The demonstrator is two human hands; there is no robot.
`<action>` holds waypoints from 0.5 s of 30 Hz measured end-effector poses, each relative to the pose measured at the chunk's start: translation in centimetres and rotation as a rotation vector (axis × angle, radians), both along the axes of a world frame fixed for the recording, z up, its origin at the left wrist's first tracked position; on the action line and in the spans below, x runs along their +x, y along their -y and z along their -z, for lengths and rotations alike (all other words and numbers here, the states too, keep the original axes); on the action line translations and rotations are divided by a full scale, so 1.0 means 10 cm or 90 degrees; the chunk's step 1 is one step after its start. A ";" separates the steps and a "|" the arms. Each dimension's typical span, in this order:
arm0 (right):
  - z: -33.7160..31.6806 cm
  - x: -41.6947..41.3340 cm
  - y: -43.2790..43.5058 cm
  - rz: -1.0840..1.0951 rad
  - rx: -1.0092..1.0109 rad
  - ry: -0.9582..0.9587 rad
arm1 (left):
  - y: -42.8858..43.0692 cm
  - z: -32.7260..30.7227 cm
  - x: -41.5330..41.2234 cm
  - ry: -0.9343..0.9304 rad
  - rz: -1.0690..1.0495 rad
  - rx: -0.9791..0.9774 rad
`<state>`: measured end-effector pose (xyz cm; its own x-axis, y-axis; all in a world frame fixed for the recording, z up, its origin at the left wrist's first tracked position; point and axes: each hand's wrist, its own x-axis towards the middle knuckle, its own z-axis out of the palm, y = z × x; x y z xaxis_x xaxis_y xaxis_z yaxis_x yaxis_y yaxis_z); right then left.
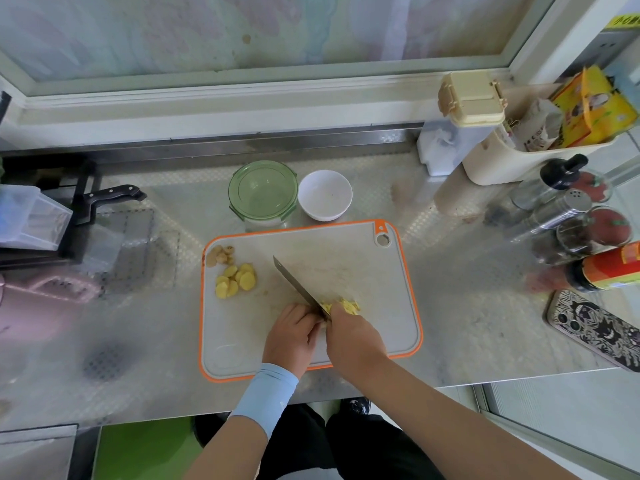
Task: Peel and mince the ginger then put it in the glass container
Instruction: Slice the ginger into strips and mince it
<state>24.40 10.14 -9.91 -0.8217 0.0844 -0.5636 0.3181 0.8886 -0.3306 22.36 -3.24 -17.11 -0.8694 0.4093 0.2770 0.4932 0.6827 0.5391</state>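
A steel counter (467, 306) with a fine embossed check pattern holds a rectangular grey plastic cutting board (381, 271). The board has rounded corners, an orange rim and a hanging hole at its 1 o'clock corner.

At the board's 6 o'clock edge, two bare hands meet around a knife (298, 285). Its narrow steel blade slants up towards 10 o'clock. The right hand (353, 337) is clenched, knuckles up, over the spot where the handle runs, grasping it. The handle itself is hidden. The left hand (291, 336), with a pale blue sleeve at the wrist, has its fingers curled in against the heel of the blade. I cannot tell whether they pinch anything.

A small heap of minced ginger (343, 304), bright yellow and shredded, lies touching the blade on its right side, just beyond the right hand's knuckles.

At the board's 9 o'clock sit peeled ginger slices (235, 280), smooth yellow ovals that overlap one another. Knobbly beige ginger trimmings (221, 254) lie just beyond them at 10 o'clock.

Off the board at 12 o'clock stands the round glass container (263, 192), covered by a translucent green clip lid. A round white bowl (325, 195) sits just beside it on the right.

At 3 o'clock on the counter lies a phone (595, 330) in a patterned case.
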 end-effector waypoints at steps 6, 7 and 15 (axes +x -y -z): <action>-0.04 -0.01 -0.03 0.005 -0.011 0.000 | -0.02 0.04 0.01 -0.011 -0.018 -0.008; -0.05 0.01 -0.04 0.003 -0.010 -0.005 | -0.02 0.03 0.02 -0.019 -0.017 -0.006; -0.07 0.28 -0.13 0.002 0.029 0.028 | -0.02 0.04 0.02 -0.021 -0.016 0.004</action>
<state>27.23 11.49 -9.16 -0.7960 0.1132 -0.5946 0.3341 0.9013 -0.2757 22.58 -3.05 -17.54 -0.8695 0.3859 0.3083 0.4938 0.6912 0.5276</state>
